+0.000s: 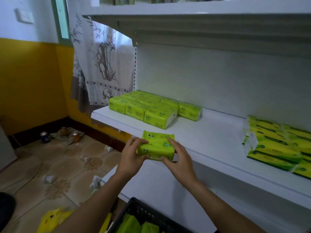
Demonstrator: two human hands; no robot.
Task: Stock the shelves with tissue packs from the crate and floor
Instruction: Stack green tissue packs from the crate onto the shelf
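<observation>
Ctr frame: I see the left hand (130,153) & right hand (180,158) both curled round one green tissue pack (157,145), one at each end, at the front edge of the white shelf (210,137). Shelved green packs (151,108) sit above ctr, striped packs (277,143) at right edge. Black crate (143,214) w/ packs bottom ctr; yellow pack (52,217) on floor, lower left.
</observation>
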